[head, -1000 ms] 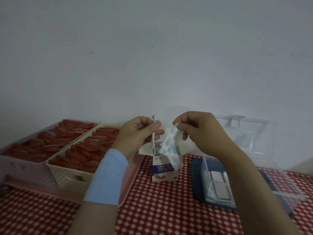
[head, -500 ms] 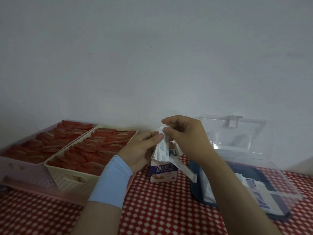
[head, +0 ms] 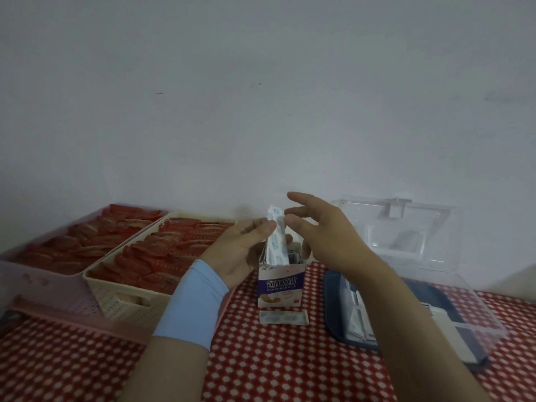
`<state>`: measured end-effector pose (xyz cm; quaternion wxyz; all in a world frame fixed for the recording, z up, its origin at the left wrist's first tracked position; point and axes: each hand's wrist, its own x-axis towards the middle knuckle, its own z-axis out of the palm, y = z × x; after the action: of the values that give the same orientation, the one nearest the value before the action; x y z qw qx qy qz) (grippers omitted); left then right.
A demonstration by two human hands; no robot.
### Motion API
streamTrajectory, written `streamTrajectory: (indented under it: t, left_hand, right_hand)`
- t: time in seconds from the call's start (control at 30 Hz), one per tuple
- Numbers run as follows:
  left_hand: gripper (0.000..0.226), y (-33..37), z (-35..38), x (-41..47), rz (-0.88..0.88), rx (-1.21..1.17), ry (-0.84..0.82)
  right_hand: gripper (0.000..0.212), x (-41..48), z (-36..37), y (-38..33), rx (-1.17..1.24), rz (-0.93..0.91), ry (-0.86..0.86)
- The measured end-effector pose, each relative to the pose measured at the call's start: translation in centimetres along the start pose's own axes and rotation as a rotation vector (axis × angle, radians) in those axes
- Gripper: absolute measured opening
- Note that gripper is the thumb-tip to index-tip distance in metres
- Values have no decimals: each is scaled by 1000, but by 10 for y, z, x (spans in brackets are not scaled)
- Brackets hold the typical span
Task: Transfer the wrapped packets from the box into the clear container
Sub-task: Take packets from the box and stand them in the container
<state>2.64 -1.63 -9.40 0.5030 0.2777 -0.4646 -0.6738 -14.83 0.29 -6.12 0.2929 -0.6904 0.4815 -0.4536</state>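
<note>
One stray packet (head: 283, 317) lies before the box (head: 280, 285), where the left hand (head: 243, 248) pinches a sheaf of packets (head: 277, 242) half out, the right hand (head: 322, 230) spread empty beside them; lifting them across to the clear container (head: 490, 314) likely comes next.
</note>
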Motion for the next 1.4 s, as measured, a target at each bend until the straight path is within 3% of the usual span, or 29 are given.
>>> streamTrajectory:
  t: [0.13,0.3,0.5,0.57,0.63,0.7,0.77,0.9,1.03,1.27,1.4]
  left_hand:
    - [19,-2,10,-14,45,21,-80]
    - [26,-8,16,-31,24,-59,-123]
    - [30,-15,14,-58,-2,-11,-132]
    - [27,-16,12,-68,-7,-20,-73]
    - [28,-17,4,-75,-2,-8,33]
    - [40,-20,-2,-81,1,21,143]
    - [31,-24,-3,-88,22,45,200]
    - [24,-27,4,-97,63,28,250]
    - [24,-28,6,-99,74,47,222]
    - [23,-30,0,-97,90,0,220]
    - [28,-28,-2,-96,128,-19,226]
  right_hand:
    - [33,-4,9,-3,67,-41,-25]
    - [20,-22,4,-13,149,-29,-49]
    - [16,-42,10,-20,39,-30,-82]
    - [21,-46,16,-18,-95,-56,-44]
    - [12,-50,19,-17,-270,-68,-11]
    - [11,-54,21,-13,-503,-43,-71]
    - [17,-55,27,-3,-784,6,-196]
    - [22,-56,47,16,-1084,118,-370]
    - [20,-57,60,31,-1237,62,-406]
    - [21,-48,68,32,-1241,58,-402]
    - [23,-56,45,14,-831,152,-247]
